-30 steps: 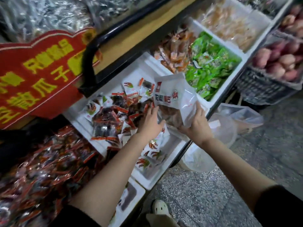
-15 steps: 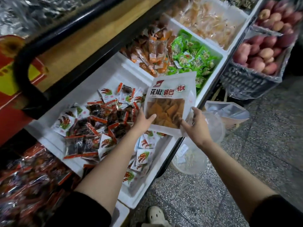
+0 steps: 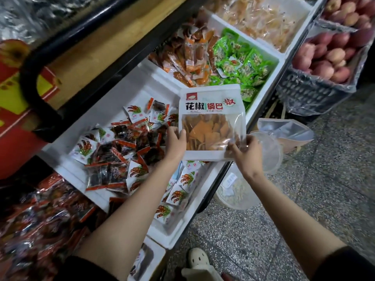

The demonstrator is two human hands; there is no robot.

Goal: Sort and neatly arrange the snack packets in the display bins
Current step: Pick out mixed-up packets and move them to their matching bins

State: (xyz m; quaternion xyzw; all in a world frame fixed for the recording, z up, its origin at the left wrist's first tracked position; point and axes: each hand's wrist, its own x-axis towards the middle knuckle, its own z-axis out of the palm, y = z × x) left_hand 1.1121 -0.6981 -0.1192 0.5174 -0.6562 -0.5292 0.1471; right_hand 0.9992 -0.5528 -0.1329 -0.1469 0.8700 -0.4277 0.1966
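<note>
- Plastic, white above and clear below: big snack packet [image 3: 211, 122] up at frame centre, facing the camera, held over the right end of the white foam bin [image 3: 129, 86].
- Clamped low down from both sides: left hand [image 3: 175, 142] gripping the lower left edge, thumb on the front; right hand [image 3: 246, 153] pinching the lower right corner. Hands apart, one packet between them.
- Judging by the look: light, floppy film, probably slippery, with brittle orange-brown crisps inside that would crush easily. Best taken by the sealed edges or the white header, never squeezed across the window.
- Readable in bold black on the header: 花椒锅巴, plus a red 椒 in a ring at right. Small red logo at top left, too small to read.
- Lower left in the bin: loose small packets [image 3: 113, 147], red-trimmed and white, print not legible.
</note>
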